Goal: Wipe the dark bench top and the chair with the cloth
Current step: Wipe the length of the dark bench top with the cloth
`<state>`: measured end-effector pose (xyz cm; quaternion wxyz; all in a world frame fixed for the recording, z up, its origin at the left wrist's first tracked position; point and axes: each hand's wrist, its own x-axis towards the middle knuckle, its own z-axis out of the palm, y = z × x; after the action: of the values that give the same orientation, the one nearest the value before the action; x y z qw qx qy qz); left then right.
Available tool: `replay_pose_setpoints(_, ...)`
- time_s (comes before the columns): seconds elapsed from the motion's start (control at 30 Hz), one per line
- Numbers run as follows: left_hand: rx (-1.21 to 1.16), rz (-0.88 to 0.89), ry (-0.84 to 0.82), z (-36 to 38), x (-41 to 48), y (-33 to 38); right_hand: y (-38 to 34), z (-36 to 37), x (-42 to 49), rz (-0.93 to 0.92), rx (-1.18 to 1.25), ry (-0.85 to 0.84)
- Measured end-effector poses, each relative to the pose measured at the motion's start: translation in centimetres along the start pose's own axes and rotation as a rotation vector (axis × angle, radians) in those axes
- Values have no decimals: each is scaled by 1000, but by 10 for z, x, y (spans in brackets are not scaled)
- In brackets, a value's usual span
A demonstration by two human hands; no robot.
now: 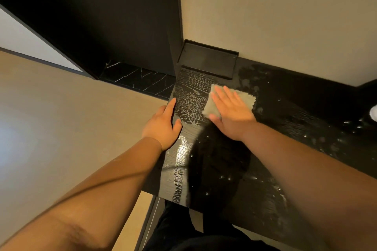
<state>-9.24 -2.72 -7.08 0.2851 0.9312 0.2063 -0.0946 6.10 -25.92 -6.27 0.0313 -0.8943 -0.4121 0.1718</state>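
While the right grip [230, 110] lies flat and open, fingers straight, pressing the cloth [246, 98] onto the tabletop [214, 159] a little right of the frame's centre, wiping the bench is the step in hand. The left grip [163, 124] rests on the tabletop's left edge, forefinger straight and thumb on the surface, holding nothing; it looks like a brace.

The cloth sits just in front of a black tray [206, 61] that stands against the wall [285, 16] in the corner. To the right of the cloth the surface carries dull smears [251, 79], and droplets [224, 177] shine in the lower middle and right of the frame, so I judge that much of the top is not yet done.

To do it well, spread the palm so the whole cloth bears down. Draw it in long overlapping passes along the wood grain, working toward the right so no wet patch is skipped. The strip beside the tray probably needs the cloth's edge pushed close, or the tray lifted. The chair is not in view.
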Motion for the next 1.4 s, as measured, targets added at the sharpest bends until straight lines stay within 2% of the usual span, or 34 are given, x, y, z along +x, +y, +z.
replay_pose_setpoints(0.07, -31, -34, -6, 2, 2, 6, 7, -9, 15, 99, 28, 6)
replay_pose_setpoints(0.23, -16, -68, 52, 7, -1, 9, -6, -3, 8, 209, 93, 45)
replay_pose_setpoints(0.47, 48, -89, 89, 9, -1, 10, 2, 6, -37, -11, 19, 11)
replay_pose_setpoints(0.73, 102, -103, 140, 12, 0, 9, 0, 5, -2, 138, 35, 51)
replay_pose_setpoints(0.83, 93, -102, 137, 12, 0, 11, -8, 10, -11, 90, 17, 43)
replay_pose_setpoints(0.97, 74, -93, 137, 11, -1, 11, -30, 29, -41, -38, 99, 145)
replay_pose_setpoints(1.07, 63, -89, 135, 11, -1, 11, -31, 30, -49, -66, 76, 48)
replay_pose_setpoints(1.3, 46, -66, 126, 10, -3, 9, -40, 11, -10, 246, 28, -23)
replay_pose_setpoints(1.4, 21, -53, 115, 9, -3, 6, -56, 22, -24, 216, 31, 0)
